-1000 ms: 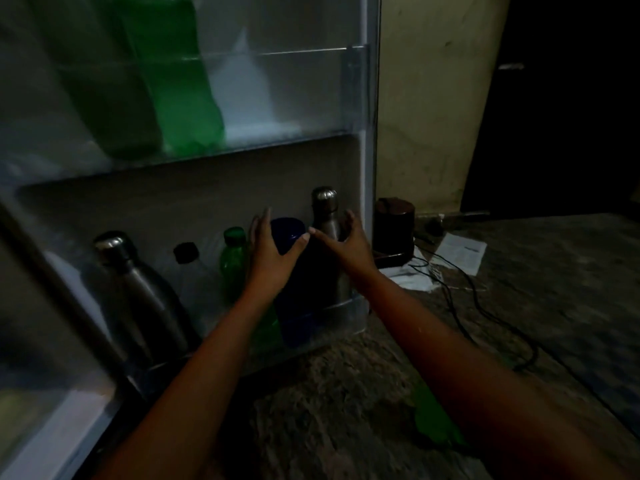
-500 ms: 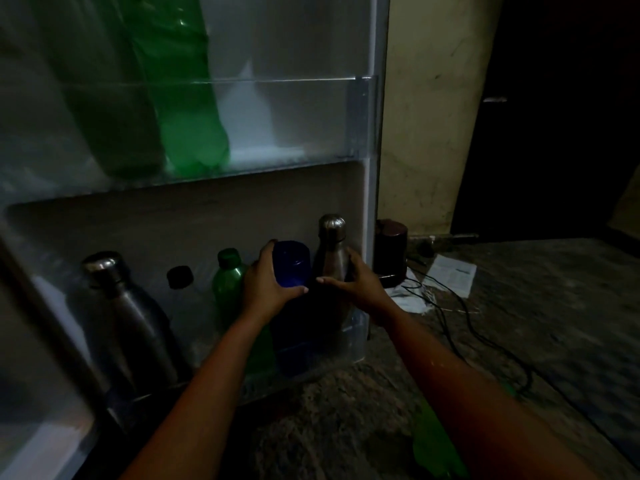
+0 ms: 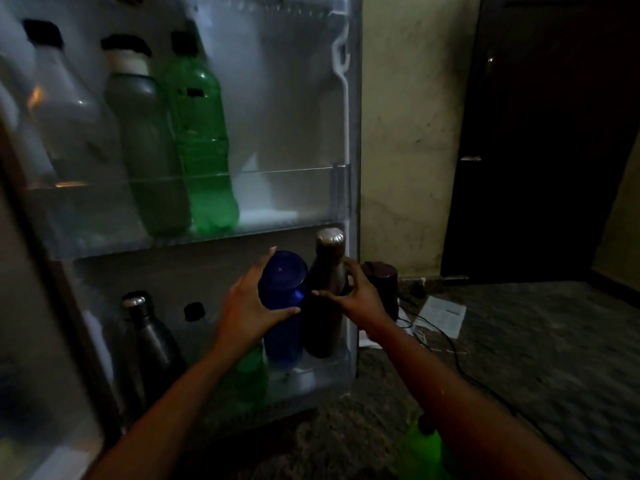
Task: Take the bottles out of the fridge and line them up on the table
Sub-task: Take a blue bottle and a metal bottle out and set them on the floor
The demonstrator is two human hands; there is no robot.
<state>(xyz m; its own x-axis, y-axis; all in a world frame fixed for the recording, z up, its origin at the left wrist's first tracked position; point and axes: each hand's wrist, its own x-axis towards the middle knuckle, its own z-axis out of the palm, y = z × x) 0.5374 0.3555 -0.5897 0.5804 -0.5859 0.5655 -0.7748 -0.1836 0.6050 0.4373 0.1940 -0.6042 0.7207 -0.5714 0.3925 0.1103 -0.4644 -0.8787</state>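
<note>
The open fridge door (image 3: 343, 188) fills the left of the view. In its lower rack my left hand (image 3: 251, 306) grips a dark blue bottle (image 3: 283, 327) near the top. Right beside it my right hand (image 3: 356, 297) grips a dark steel bottle (image 3: 323, 271) with a silver cap. Both bottles stand lifted partly above the rack's front wall. Left of them sit a green bottle (image 3: 247, 372), partly behind my left forearm, a clear black-capped bottle (image 3: 194, 327) and another steel bottle (image 3: 145, 341). The upper rack holds a tall green bottle (image 3: 201, 150), a grey bottle (image 3: 145, 150) and a clear one (image 3: 69, 116).
A dark jar (image 3: 381, 282) stands on the stone floor just right of the door. Papers (image 3: 443, 315) and a black cable (image 3: 460, 362) lie beyond it. Something bright green (image 3: 422, 448) shows under my right forearm. A dark doorway (image 3: 540, 133) is at the right.
Both hands went from open beside the bottles to gripping them. The blue and steel bottles have risen in the lower rack, and my view has tilted up to show the upper rack.
</note>
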